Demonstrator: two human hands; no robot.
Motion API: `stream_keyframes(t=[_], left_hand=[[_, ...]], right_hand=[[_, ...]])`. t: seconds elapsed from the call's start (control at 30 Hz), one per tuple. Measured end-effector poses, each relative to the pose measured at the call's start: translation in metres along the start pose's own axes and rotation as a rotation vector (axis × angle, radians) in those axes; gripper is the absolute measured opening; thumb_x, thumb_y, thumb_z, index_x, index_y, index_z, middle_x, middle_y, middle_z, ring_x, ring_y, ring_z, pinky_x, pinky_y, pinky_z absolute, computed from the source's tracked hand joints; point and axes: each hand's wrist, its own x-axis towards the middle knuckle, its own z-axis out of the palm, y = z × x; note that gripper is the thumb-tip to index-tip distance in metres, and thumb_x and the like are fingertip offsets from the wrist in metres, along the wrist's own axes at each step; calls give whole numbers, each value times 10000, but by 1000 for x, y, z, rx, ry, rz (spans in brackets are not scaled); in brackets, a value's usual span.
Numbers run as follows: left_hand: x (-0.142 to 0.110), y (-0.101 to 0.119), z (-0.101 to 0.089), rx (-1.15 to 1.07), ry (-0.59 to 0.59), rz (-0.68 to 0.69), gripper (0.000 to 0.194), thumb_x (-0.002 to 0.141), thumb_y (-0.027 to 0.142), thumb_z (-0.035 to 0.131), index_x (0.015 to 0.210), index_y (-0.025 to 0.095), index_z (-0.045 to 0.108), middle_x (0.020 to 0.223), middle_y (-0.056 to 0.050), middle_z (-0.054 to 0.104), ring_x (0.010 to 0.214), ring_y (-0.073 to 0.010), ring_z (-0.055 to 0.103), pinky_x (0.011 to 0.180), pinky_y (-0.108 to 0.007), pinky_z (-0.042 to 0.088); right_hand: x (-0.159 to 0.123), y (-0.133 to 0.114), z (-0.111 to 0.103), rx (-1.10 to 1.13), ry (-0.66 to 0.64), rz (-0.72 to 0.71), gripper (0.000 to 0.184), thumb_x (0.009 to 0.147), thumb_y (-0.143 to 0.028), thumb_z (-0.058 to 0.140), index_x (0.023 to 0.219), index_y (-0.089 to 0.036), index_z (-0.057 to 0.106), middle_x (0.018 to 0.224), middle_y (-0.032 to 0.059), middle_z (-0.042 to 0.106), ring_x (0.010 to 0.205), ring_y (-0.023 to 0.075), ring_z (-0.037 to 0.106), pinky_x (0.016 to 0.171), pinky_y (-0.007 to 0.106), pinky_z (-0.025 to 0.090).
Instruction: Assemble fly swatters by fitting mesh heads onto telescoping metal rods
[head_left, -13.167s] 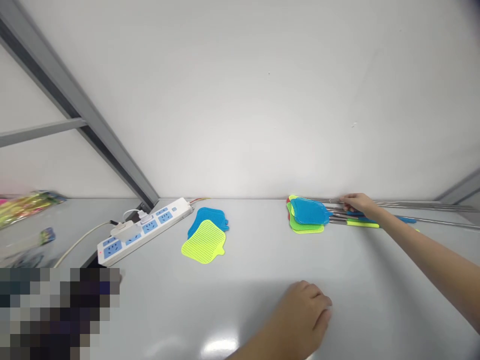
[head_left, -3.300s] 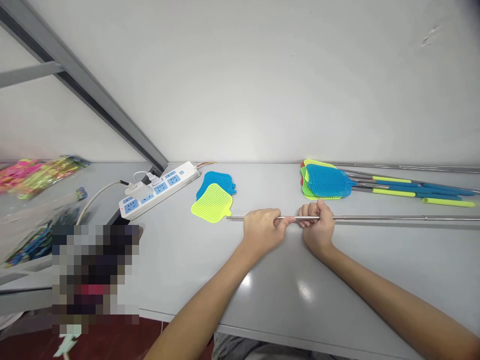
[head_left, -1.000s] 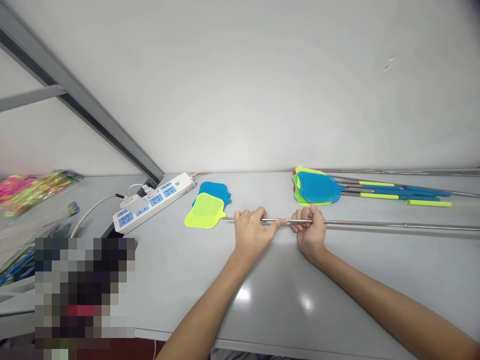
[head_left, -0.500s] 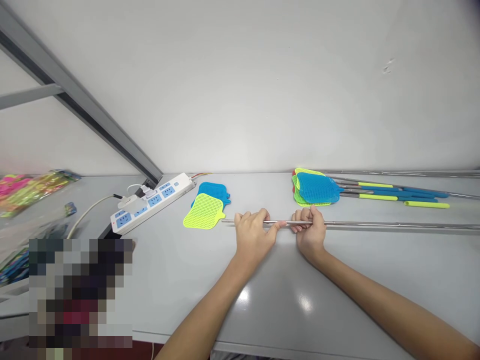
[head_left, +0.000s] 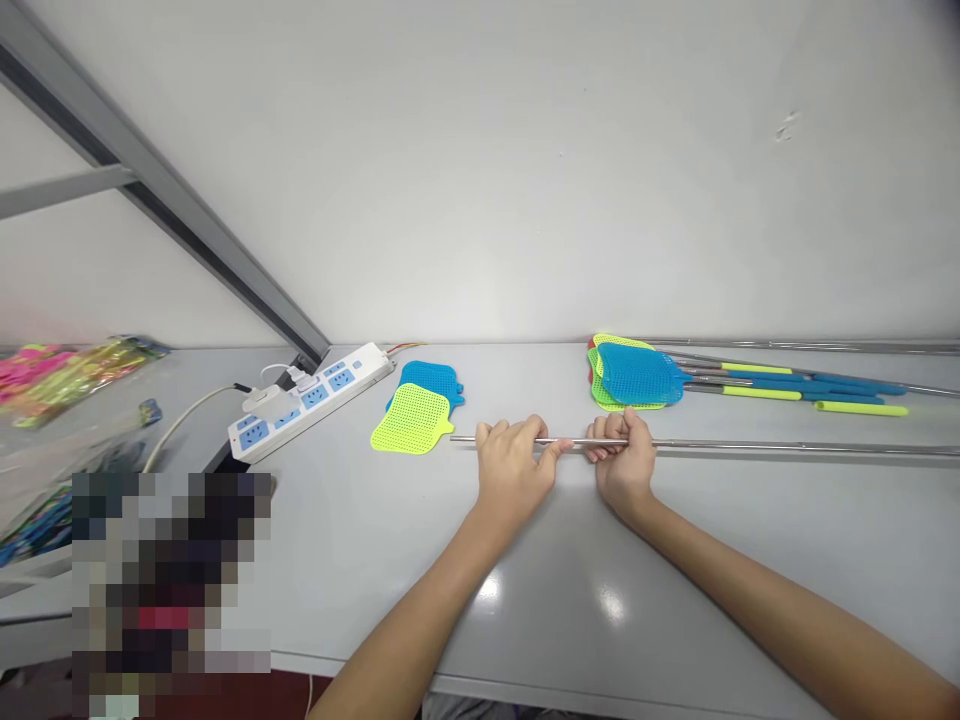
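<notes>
A long, thin metal rod (head_left: 750, 445) lies level across the table, its far right end out of view. My left hand (head_left: 517, 465) grips it close to its left tip, fingers over the top and thumb along it. Just to the right, my right hand (head_left: 624, 460) is closed around the same rod with curled fingers. Beside the rod's left tip rests a yellow-green fly swatter head (head_left: 411, 420), overlapping a blue swatter head (head_left: 431, 380). Behind my right hand is a pile of swatters topped by a blue one (head_left: 641, 375).
Foam-like blue and yellow-green handle sleeves (head_left: 861, 409) lie at the right, near more metal rods (head_left: 810, 346) along the wall. A white power strip (head_left: 315, 402) with plugs and a cable sits on the left. Bagged colourful items (head_left: 90, 380) are at far left, above a pixelated patch.
Both hands keep their hold on the rod, almost unmoved. The whole view has shifted slightly.
</notes>
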Motion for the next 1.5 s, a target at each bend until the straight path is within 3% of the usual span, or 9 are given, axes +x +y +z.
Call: stream_keyframes(t=[0.97, 1.5], left_hand=[[-4, 2, 5, -29, -15, 75, 176, 851, 276, 368, 733, 212, 481, 650, 40, 597, 621, -131, 434, 638, -305, 201], [-1, 1, 4, -53, -54, 51, 225, 848, 329, 361, 748, 217, 529, 705, 27, 621, 662, -134, 464, 669, -315, 222]], right_hand=[[-1, 0, 1, -16, -3, -13, 426, 780, -326, 378, 403, -174, 250, 352, -43, 208, 322, 77, 257, 328, 215, 202], [1, 1, -2, -58, -38, -7, 439, 779, -364, 398, 417, -175, 237, 369, -50, 205, 328, 72, 272, 330, 208, 228]])
